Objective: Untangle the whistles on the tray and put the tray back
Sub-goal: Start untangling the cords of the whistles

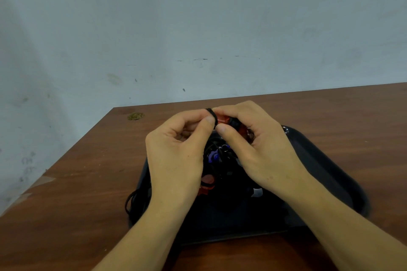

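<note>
Head view is looking down at a brown wooden bench that's sitting against a pale, scuffed wall. Starting at the far left, a small gold round thing is lying near the bench's back corner, too small to tell what it is. A bit further in, a loop of black cord is hanging over the left edge of the dark tray and resting on the wood.

Left hand is hovering over the tray with its fingers curled, and the thumb and forefinger are pinching a black lanyard cord that's looping up over the fingertips. Under and between the two hands, the tangled pile is sitting on the tray: a purple whistle in among black cords, and closer to the camera a red whistle poking out beside the left wrist. A small white-grey piece is lying just right of that, can't tell what it is.

Right hand is touching the left one at the fingertips and gripping another red whistle, fingers wrapped round it, with a metal ring peeking out under the palm. Both hands are raised just above the pile.
</note>
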